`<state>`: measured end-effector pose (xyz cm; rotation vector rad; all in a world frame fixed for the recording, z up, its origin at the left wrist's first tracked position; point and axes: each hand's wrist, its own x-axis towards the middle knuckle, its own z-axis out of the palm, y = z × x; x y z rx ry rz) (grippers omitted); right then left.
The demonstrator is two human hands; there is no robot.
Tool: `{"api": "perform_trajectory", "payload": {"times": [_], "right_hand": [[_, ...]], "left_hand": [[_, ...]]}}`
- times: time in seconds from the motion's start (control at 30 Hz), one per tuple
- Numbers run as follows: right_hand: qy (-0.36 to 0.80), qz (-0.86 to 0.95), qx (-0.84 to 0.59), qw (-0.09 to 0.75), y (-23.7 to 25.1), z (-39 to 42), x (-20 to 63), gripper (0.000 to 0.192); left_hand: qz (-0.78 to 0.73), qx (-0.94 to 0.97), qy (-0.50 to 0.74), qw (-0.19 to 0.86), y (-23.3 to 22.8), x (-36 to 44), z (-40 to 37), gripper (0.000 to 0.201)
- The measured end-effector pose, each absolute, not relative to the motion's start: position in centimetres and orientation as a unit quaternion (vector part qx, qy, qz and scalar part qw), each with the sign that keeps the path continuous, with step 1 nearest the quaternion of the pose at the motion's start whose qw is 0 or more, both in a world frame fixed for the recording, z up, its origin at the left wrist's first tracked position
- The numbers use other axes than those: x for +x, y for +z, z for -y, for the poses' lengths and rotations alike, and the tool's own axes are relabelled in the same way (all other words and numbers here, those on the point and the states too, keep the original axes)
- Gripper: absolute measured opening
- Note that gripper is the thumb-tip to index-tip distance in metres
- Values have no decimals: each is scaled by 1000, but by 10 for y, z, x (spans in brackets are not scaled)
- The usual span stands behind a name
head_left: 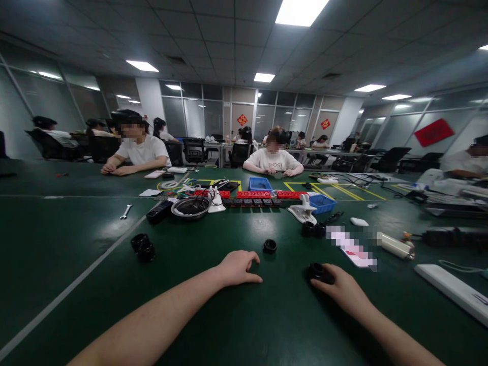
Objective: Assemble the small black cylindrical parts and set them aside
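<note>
Right hand [340,284] has a black part [316,273] gripped, down low; left hand [239,268] curls half-open, just short of a black ring [270,246]. A pink-white slab [355,252] and white clip [304,209] crowd the right, metal bowl [190,215] farther left; green tabletop [274,325] stretches between the hands toward the near side.

The surface [282,325] is deep green, with a pale grey line [76,283] left of the left fingers [253,278]. Plain black are the part [315,271] in the right fingers [324,287] and the ring [270,247] just beyond the left fingers. Farther beyond both: 2 blue bins [323,207], red strips [253,194], yellow tape [240,186]. Right of the right fingers, a cream cylinder [392,246] and a white bar [453,291].
</note>
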<state>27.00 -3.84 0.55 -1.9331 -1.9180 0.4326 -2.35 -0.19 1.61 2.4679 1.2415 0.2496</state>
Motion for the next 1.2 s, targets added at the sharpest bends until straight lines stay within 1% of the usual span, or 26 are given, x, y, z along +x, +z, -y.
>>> {"api": "perform_trajectory", "payload": {"times": [0.03,0.13,0.37,0.6,0.73,0.77,0.8,0.87,0.97,1.03,1.13,1.2], "right_hand": [[146,667,-706,189,5,32,283,46],[136,649,-730,169,4,2,304,42],[119,631,-745,177,4,-59,297,42],[128,622,-746,203,0,-63,297,50],[109,611,-755,214,5,-49,294,59],[99,608,-757,218,8,-43,292,60],[86,612,-754,221,11,-35,290,56],[55,657,-716,228,19,-17,282,45],[18,760,-603,241,30,6,259,46],[50,803,-549,228,33,13,237,47],[123,819,-521,207,30,9,202,48],[130,827,-503,216,26,0,184,47]], "left_hand": [[-447,872,91,177,15,-22,2,46],[-471,863,102,156,13,-19,3,39],[-511,844,95,137,12,-19,2,31],[-494,860,83,100,6,-20,-3,30],[-481,865,90,115,5,-21,-4,30],[-480,864,91,121,5,-21,-4,30],[-479,864,93,125,5,-22,-4,30],[-480,863,92,129,5,-21,-5,30],[-489,859,87,126,7,-20,-5,31],[-496,855,83,126,8,-18,-5,31],[-505,851,80,121,9,-17,-5,30],[-507,851,81,114,9,-17,-4,30]]}}
